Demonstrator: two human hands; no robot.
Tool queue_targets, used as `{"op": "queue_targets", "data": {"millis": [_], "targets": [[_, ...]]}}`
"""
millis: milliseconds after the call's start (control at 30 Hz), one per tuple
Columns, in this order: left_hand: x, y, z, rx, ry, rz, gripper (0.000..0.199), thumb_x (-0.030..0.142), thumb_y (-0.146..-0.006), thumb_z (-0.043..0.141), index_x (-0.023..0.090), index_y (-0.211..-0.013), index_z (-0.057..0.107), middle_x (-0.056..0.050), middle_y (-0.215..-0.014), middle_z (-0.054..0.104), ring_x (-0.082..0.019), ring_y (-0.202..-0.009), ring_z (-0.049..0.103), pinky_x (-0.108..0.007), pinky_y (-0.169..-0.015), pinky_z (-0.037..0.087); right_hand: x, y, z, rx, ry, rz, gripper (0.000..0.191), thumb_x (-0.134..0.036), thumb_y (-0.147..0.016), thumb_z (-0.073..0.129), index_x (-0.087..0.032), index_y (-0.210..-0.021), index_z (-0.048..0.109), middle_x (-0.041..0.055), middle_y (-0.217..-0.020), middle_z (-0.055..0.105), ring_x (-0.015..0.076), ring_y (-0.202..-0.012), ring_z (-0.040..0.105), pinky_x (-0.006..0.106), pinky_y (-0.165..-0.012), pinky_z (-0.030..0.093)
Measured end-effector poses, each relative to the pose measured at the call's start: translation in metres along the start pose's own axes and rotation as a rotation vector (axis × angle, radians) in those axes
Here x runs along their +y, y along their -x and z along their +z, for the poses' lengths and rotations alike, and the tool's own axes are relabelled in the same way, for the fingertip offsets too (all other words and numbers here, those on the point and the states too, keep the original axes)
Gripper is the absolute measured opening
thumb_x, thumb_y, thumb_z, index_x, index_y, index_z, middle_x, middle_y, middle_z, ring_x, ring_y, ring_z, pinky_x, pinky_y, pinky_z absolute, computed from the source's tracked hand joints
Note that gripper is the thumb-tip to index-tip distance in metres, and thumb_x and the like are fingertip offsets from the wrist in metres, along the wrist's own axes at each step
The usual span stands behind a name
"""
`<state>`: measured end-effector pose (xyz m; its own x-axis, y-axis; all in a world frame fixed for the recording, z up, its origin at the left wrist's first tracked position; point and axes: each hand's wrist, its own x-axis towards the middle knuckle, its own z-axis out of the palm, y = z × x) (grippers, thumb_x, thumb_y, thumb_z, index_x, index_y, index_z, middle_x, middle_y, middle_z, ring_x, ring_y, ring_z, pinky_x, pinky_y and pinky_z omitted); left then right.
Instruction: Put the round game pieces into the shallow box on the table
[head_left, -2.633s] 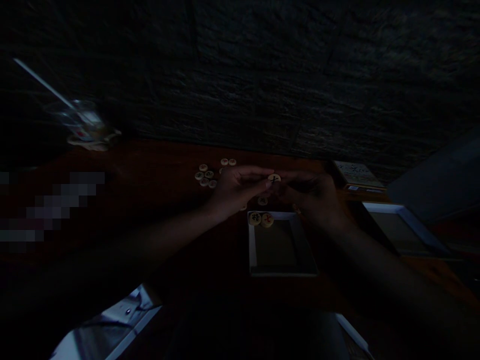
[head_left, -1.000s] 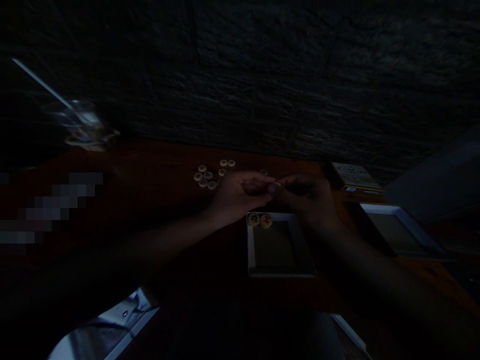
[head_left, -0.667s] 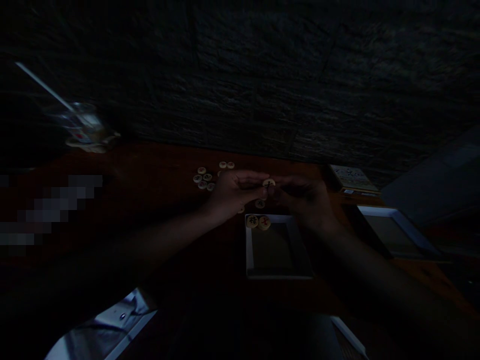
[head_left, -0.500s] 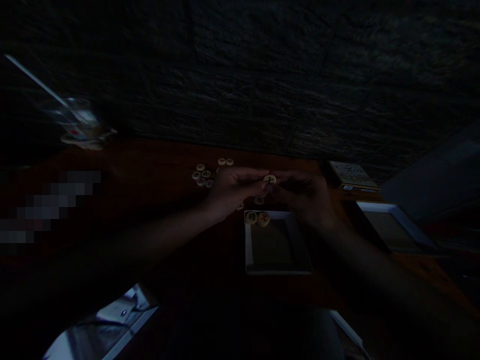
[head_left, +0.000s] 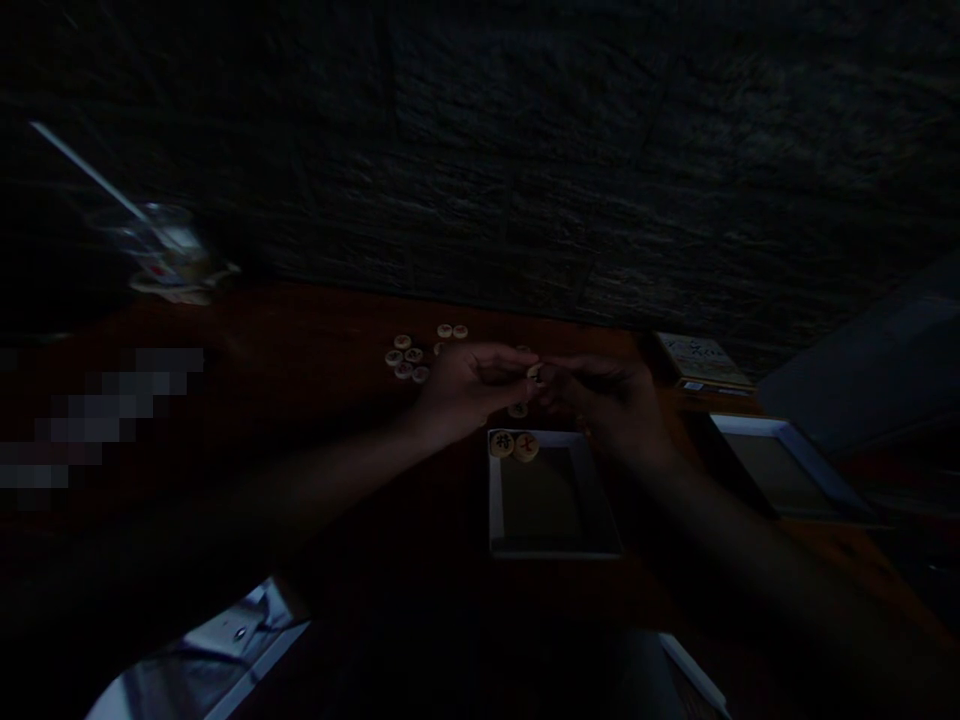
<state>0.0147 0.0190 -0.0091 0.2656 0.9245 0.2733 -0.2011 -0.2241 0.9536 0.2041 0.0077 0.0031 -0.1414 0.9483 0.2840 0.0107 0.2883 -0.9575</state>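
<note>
A round wooden Chinese chess piece (head_left: 534,372) is pinched between the fingertips of my left hand (head_left: 465,392) and my right hand (head_left: 619,400), and the fingers partly cover it. Both hands meet above the far edge of an open shallow box (head_left: 555,550) with pale walls. In that box's far left corner sit two chess pieces side by side, one with a black character (head_left: 502,444) and one with a red character (head_left: 526,446). Beyond my left hand several loose chess pieces (head_left: 413,355) lie on the table. Another piece (head_left: 517,410) rests below my fingertips.
At the right, a second shallow tray (head_left: 784,480) lies on the wooden table (head_left: 315,320), with a printed box (head_left: 705,362) behind it. A clear cup with a straw (head_left: 169,245) stands far left. The dark stone wall (head_left: 480,200) borders the table's back. The scene is dim.
The piece between my hands has been tilted and is now more covered by my fingers; its character no longer shows clearly. The whole view has shifted slightly.
</note>
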Motion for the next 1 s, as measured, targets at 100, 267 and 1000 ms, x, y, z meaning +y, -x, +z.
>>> {"op": "queue_targets", "data": {"millis": [100, 267, 1000], "targets": [[-0.002, 0.001, 0.001, -0.012, -0.073, 0.020, 0.030, 0.021, -0.071, 0.088, 0.013, -0.099, 0.077, -0.010, -0.094, 0.081, -0.020, -0.084, 0.077, -0.030, -0.075, 0.061, 0.001, 0.002, 0.002, 0.002, 0.040, 0.013, 0.033, -0.043, -0.069, 0.094, -0.018, -0.086, 0.083, 0.0042, -0.070, 0.078, 0.0138, -0.057, 0.070, 0.022, -0.054, 0.058], [-0.002, 0.003, 0.002, -0.017, -0.130, 0.072, 0.029, 0.016, -0.070, 0.087, 0.014, -0.096, 0.075, -0.007, -0.093, 0.079, -0.018, -0.085, 0.076, -0.028, -0.076, 0.060, 0.002, 0.004, 0.003, -0.011, 0.071, 0.022, 0.032, -0.045, -0.069, 0.094, -0.018, -0.080, 0.081, 0.0033, -0.069, 0.077, 0.0119, -0.055, 0.069, 0.019, -0.052, 0.056], [0.003, -0.002, 0.001, 0.029, 0.184, -0.092, 0.027, 0.024, -0.070, 0.091, 0.014, -0.089, 0.075, -0.004, -0.090, 0.079, -0.016, -0.081, 0.076, -0.033, -0.081, 0.064, -0.003, 0.007, -0.007, 0.027, 0.571, -0.358, 0.026, -0.031, -0.082, 0.083, -0.022, -0.106, 0.081, 0.0057, -0.095, 0.079, 0.0167, -0.071, 0.070, 0.029, -0.064, 0.057]]}}
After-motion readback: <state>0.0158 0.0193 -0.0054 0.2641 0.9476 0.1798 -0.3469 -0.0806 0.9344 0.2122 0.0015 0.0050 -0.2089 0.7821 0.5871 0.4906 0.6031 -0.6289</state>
